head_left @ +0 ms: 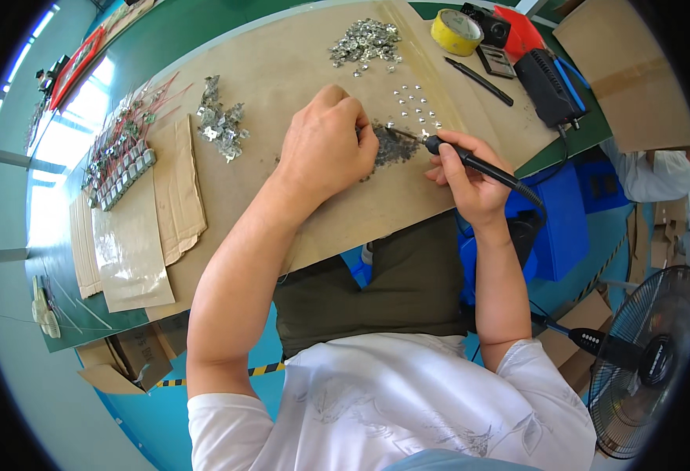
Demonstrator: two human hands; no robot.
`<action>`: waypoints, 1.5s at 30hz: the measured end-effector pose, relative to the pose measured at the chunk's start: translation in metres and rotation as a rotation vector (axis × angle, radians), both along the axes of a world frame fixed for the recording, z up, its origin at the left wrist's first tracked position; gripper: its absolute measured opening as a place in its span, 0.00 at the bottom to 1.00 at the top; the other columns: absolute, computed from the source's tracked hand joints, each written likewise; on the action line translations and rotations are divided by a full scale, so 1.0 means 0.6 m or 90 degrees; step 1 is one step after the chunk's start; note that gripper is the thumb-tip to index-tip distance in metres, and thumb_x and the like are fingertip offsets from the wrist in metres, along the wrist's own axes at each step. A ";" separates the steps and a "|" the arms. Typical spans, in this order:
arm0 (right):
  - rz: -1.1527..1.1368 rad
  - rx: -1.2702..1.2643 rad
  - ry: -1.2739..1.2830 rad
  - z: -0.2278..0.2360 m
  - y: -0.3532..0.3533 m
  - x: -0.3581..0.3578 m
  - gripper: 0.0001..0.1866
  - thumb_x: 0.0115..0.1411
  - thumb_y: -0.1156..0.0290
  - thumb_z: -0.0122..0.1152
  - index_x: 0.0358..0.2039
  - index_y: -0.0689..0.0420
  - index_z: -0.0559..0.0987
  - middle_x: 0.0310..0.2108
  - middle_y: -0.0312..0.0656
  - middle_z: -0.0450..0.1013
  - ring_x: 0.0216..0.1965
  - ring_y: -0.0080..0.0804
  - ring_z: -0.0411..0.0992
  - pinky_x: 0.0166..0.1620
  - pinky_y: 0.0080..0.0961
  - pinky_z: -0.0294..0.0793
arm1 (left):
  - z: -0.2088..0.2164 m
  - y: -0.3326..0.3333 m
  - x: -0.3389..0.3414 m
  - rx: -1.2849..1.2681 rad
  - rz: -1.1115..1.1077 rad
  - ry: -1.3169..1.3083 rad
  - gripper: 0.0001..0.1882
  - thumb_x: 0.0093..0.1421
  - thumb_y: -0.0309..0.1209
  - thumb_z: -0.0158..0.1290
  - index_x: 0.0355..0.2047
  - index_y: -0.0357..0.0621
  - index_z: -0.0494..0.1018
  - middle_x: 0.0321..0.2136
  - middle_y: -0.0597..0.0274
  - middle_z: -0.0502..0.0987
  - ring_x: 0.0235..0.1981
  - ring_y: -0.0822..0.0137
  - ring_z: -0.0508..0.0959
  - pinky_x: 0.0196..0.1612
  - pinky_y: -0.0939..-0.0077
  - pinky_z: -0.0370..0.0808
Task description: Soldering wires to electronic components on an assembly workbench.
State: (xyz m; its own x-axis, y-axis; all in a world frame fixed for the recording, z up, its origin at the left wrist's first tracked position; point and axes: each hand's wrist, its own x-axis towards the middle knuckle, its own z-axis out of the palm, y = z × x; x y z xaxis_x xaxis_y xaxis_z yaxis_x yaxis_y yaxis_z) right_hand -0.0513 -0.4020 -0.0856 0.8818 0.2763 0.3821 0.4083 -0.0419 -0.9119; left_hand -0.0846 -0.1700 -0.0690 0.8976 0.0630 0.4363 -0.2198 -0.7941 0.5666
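Note:
In my right hand [474,177] is a black soldering iron [474,161], gripped like a pen, its tip pointing left toward my other hand. Bent inward over a dark, scorched patch [396,147] of the brown work sheet, my left hand [329,140] has its fingers closed; whatever they pinch is hidden behind the knuckles. Just beyond the iron's tip lie several small shiny metal pieces [419,106], set out in loose rows. A heap of similar silver pieces [366,41] sits farther back, and flat metal tabs [221,122] are piled left of my left hand.
At the left, small assemblies with red wires [121,169] stand in a row by cardboard [176,188]. Yellow tape [456,33], a black pen [478,81] and a black soldering station [549,86] lie at the back right. A fan [647,361] stands at lower right; another person's sleeve [659,174] shows.

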 end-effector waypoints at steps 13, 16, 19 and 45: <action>0.004 -0.012 -0.001 0.001 0.003 0.002 0.10 0.64 0.77 0.67 0.45 0.65 0.84 0.28 0.41 0.81 0.25 0.20 0.80 0.30 0.17 0.81 | -0.005 0.001 0.000 0.024 0.002 -0.002 0.06 0.55 0.27 0.62 0.28 0.37 0.79 0.32 0.54 0.77 0.29 0.58 0.82 0.36 0.65 0.80; 0.003 -0.010 0.002 0.001 0.003 0.001 0.10 0.64 0.77 0.67 0.45 0.65 0.84 0.28 0.41 0.81 0.25 0.20 0.80 0.30 0.17 0.81 | -0.005 0.000 0.000 0.028 0.004 0.008 0.06 0.55 0.28 0.62 0.28 0.37 0.79 0.32 0.54 0.77 0.29 0.58 0.82 0.36 0.65 0.80; 0.003 -0.009 0.009 0.002 0.002 0.000 0.10 0.64 0.77 0.67 0.45 0.65 0.84 0.28 0.41 0.81 0.26 0.20 0.80 0.30 0.17 0.81 | -0.005 0.000 0.000 0.036 0.004 0.012 0.06 0.56 0.28 0.62 0.29 0.38 0.79 0.32 0.54 0.77 0.29 0.58 0.82 0.36 0.65 0.80; 0.008 -0.020 0.005 0.006 0.002 0.000 0.10 0.63 0.78 0.67 0.45 0.65 0.85 0.30 0.41 0.81 0.26 0.20 0.80 0.31 0.17 0.82 | -0.003 -0.002 0.002 0.061 -0.002 0.020 0.06 0.57 0.30 0.61 0.30 0.39 0.81 0.33 0.53 0.78 0.34 0.50 0.81 0.40 0.59 0.78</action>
State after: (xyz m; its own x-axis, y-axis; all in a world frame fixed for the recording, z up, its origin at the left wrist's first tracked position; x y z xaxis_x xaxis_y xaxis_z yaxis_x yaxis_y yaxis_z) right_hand -0.0511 -0.4006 -0.0821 0.8814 0.2991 0.3656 0.4014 -0.0661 -0.9135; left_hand -0.0837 -0.1711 -0.0710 0.9112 0.0192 0.4114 -0.2058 -0.8440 0.4952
